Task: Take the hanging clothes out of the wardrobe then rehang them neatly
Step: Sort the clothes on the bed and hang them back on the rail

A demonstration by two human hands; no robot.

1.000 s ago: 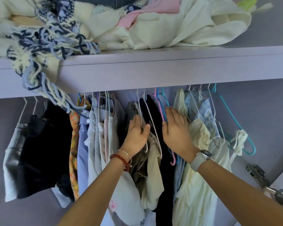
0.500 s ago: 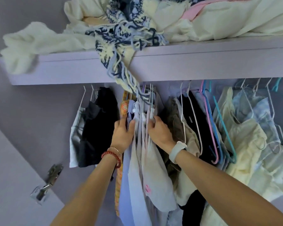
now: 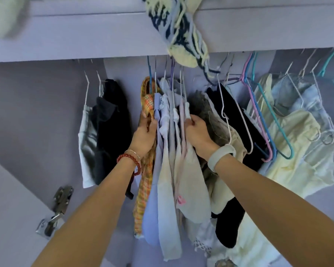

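Note:
A bunch of pale garments [image 3: 170, 151] on thin wire hangers hangs in the middle of the wardrobe, flanked on the left by an orange plaid garment [image 3: 146, 170]. My left hand [image 3: 144, 135] grips the left side of this bunch, fingers curled round the plaid and lilac cloth. My right hand [image 3: 198, 132] grips the right side, fingers curled into the white cloth near the hanger shoulders. The hanger hooks run up behind the shelf edge, where the rail is hidden.
Black and white garments [image 3: 104, 132] hang apart at the left. Dark, cream and pale blue clothes on pink and teal hangers [image 3: 266, 120] crowd the right. A knitted blue-and-cream scarf [image 3: 183, 35] droops off the shelf [image 3: 85, 35] above. A door hinge [image 3: 56, 209] sits lower left.
Both hands moved left from the dark garments to the pale bunch, then closed round its two sides. The view swung left and tilted up slightly.

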